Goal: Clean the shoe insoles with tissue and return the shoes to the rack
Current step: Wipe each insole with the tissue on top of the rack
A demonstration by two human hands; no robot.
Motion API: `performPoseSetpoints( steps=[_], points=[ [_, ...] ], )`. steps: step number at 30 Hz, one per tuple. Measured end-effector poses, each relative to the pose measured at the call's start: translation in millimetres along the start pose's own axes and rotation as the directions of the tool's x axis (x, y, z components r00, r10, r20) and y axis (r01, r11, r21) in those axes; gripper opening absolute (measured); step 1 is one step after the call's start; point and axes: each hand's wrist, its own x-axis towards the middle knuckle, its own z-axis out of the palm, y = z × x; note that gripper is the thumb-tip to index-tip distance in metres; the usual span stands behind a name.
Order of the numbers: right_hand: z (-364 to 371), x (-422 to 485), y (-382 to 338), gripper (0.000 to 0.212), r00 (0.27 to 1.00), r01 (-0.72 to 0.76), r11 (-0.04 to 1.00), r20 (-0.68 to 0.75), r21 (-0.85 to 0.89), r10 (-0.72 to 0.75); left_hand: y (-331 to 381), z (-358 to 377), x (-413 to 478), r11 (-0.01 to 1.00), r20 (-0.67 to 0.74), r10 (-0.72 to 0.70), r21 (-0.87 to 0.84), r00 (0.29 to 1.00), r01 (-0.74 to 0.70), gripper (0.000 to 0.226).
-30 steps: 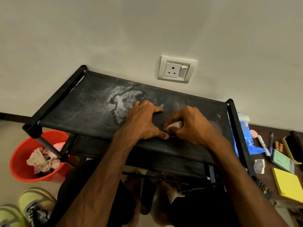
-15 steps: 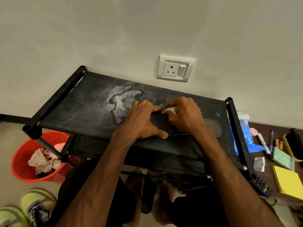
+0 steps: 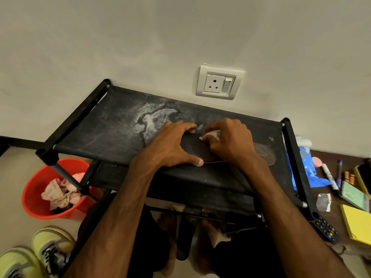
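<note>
A dark insole (image 3: 195, 148) lies flat on the top shelf of the black fabric shoe rack (image 3: 112, 137). My left hand (image 3: 172, 146) presses down on its left end, fingers spread over the far edge and thumb along the near edge. My right hand (image 3: 230, 143) holds a crumpled white tissue (image 3: 210, 135) against the insole near its far edge. The insole's right end (image 3: 265, 154) shows past my right wrist. A pair of yellow-green sneakers (image 3: 48, 249) stands on the floor at the lower left.
A red bin (image 3: 36, 189) with used tissues sits under the rack's left end. A wall socket (image 3: 218, 82) is above the rack. To the right a brown surface holds a blue bag (image 3: 307, 169), markers, a yellow notepad (image 3: 357, 223), a remote and a brush.
My right hand has moved the tissue from the insole's near edge up to its far edge. My left hand has stayed pressed on the insole.
</note>
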Motion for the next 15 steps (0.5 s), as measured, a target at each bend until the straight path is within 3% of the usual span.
performPoseSetpoints(
  steps=[10,13,15],
  points=[
    [7.9,-5.8,-9.8,0.026,0.950,0.222,0.955,0.176,0.197,-0.257,2.1,4.6,2.9,1.000,-0.022,0.011,-0.006,1.000,-0.011,0.108],
    [-3.7,-6.6,6.3,0.022,0.951,0.155,0.974,0.243,0.165,-0.193,3.0,4.0,2.1,1.000,-0.027,0.006,-0.005,1.000,-0.006,0.106],
    [-10.6,-7.5,21.7,0.022,0.976,0.090,0.992,0.188,0.087,-0.105,4.0,3.6,1.6,1.000,-0.034,-0.005,-0.027,0.999,0.004,0.105]
  ],
)
